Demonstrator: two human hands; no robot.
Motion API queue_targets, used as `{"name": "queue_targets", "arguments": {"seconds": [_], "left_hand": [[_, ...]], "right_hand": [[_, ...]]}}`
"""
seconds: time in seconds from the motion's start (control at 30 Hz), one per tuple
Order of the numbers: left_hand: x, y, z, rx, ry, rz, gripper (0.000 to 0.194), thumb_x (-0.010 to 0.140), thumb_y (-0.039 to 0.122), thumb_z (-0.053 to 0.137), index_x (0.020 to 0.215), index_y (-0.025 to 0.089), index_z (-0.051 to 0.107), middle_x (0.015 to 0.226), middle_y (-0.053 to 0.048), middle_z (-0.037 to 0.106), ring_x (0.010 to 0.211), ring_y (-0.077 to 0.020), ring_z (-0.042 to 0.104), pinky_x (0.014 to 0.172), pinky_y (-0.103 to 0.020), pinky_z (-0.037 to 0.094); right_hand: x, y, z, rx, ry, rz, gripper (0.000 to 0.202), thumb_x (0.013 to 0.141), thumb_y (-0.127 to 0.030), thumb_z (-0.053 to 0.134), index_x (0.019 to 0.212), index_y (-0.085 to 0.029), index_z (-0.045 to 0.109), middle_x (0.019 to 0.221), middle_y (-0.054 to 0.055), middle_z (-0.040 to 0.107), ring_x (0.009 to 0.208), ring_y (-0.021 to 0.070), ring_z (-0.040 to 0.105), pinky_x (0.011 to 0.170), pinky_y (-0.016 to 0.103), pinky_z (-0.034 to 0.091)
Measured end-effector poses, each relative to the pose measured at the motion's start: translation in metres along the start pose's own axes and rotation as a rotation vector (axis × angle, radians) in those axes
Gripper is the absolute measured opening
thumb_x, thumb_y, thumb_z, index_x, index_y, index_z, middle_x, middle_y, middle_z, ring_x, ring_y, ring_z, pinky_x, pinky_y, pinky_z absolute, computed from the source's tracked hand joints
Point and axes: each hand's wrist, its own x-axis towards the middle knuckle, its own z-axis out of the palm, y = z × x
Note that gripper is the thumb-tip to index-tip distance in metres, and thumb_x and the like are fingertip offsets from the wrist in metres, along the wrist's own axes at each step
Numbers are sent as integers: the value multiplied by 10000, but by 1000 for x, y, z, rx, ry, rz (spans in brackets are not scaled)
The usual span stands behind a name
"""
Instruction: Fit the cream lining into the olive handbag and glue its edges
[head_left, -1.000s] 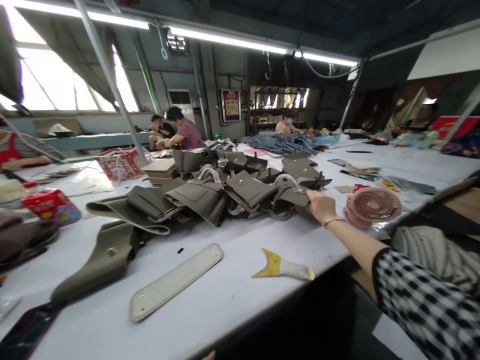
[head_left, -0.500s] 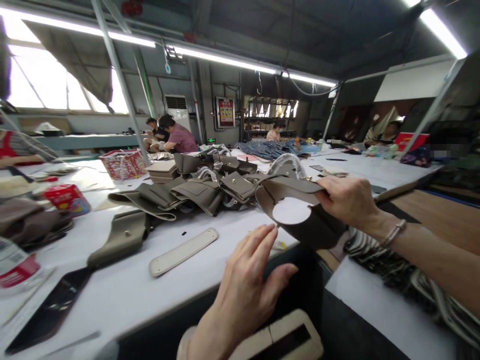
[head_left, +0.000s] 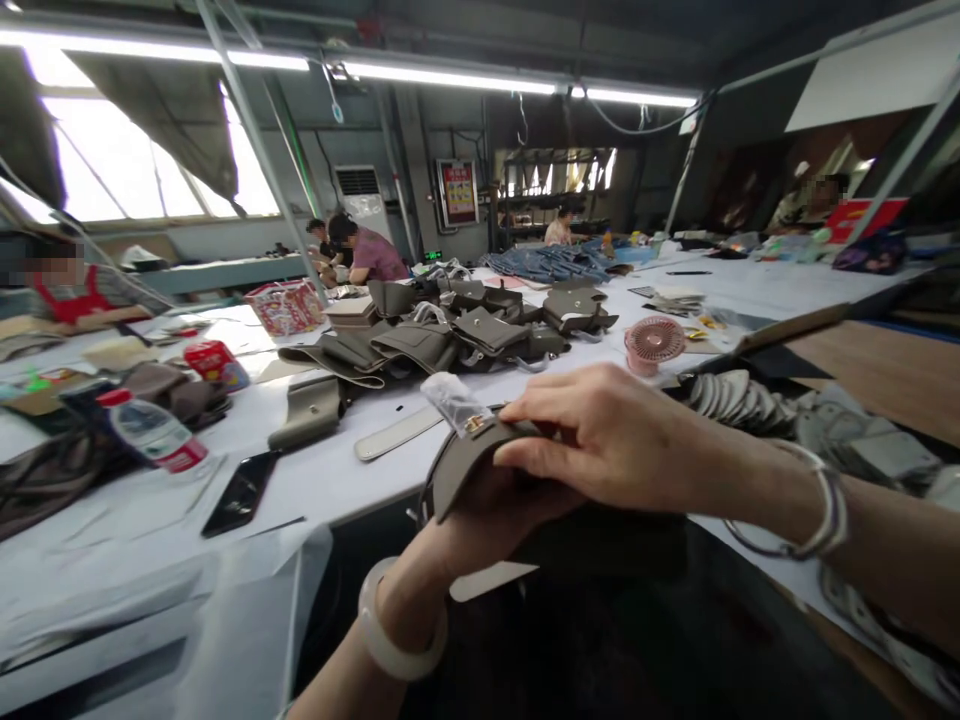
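A grey-brown leather handbag [head_left: 469,468] is held over my lap, at the table's near edge. My right hand [head_left: 600,430] is closed on its upper edge, thumb and fingers pinching the leather. My left hand [head_left: 480,535] reaches in under the bag's curved flap, and its fingers are hidden by the leather and the other hand. Plastic wrapping covers the bag's handle [head_left: 452,400], which has a gold-coloured fitting at its end. Beyond the bag lies a pale leather strip [head_left: 397,434]. Part of an off-white piece [head_left: 491,580] shows below my left hand.
Several similar bags [head_left: 420,340] are heaped across the white table [head_left: 337,490]. A phone [head_left: 240,493] and a water bottle [head_left: 154,430] lie left. On the right are a pink fan [head_left: 655,342] and stacked pale pieces [head_left: 739,400]. Other people sit farther back.
The bag has come from the right to the middle, in front of me. My left hand has gone from beside it to under its flap; my right hand has moved left with it.
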Motion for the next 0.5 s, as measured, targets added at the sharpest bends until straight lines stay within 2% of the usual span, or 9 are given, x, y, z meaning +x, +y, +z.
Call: {"name": "queue_targets", "arguments": {"seconds": [0.03,0.07,0.1,0.17,0.2,0.23,0.33,0.4,0.5], "left_hand": [[-5,1,-7,-32,26,-32,306,775,355,767,1010,163,730,1048,-45,739,1069,-270,653,961,-351,526],[-10,2,-15,-102,38,-77,360,787,351,759,1086,157,713,1079,-54,736,1086,-279,650,953,-359,531],[-14,2,-22,-189,45,-120,419,790,346,757,1154,150,689,1098,-65,734,1083,-287,656,932,-364,545],[-20,3,-34,-365,61,-158,527,765,329,776,1239,141,644,1097,-83,737,1050,-300,677,890,-368,570],[-22,2,-37,-424,49,-143,560,748,320,789,1256,141,634,1084,-86,742,1036,-303,685,880,-367,577],[-23,1,-39,-464,29,-121,573,734,312,800,1257,146,636,1069,-86,747,1028,-305,690,874,-365,581],[-25,-3,-36,-546,-61,-105,535,707,314,819,1199,160,677,989,-74,765,1016,-309,698,866,-359,586],[-26,-9,-31,-603,-131,-148,527,691,332,823,1170,153,693,956,-76,769,982,-312,709,849,-356,590],[-29,-24,-24,-690,-183,-202,542,666,356,821,1144,129,705,965,-89,767,896,-297,730,779,-320,601]], "right_hand": [[-1,6,-4,174,24,52,338,959,-427,538,820,-170,708,740,26,670,634,152,604,570,258,416],[-5,16,-7,345,105,142,373,940,-496,560,844,-175,724,737,26,676,630,153,613,568,257,442],[-10,30,-7,493,225,259,395,911,-545,589,865,-180,731,732,26,680,622,155,619,565,261,466],[-25,64,3,733,579,536,358,814,-551,715,864,-196,724,782,29,699,730,178,655,676,283,523],[-34,80,13,785,658,606,350,821,-562,699,857,-214,705,779,15,695,748,171,655,721,287,533],[-45,93,25,870,660,683,364,831,-579,674,812,-216,681,761,17,692,743,173,655,725,294,540],[-77,109,65,1115,435,819,512,886,-666,502,735,-199,649,657,64,675,631,226,656,629,362,555],[-97,103,87,1227,325,847,644,920,-723,312,774,-202,660,658,77,683,641,248,676,641,393,563],[-122,90,107,1338,279,873,815,893,-786,92,898,-226,684,769,80,722,769,259,712,731,410,565]]}}
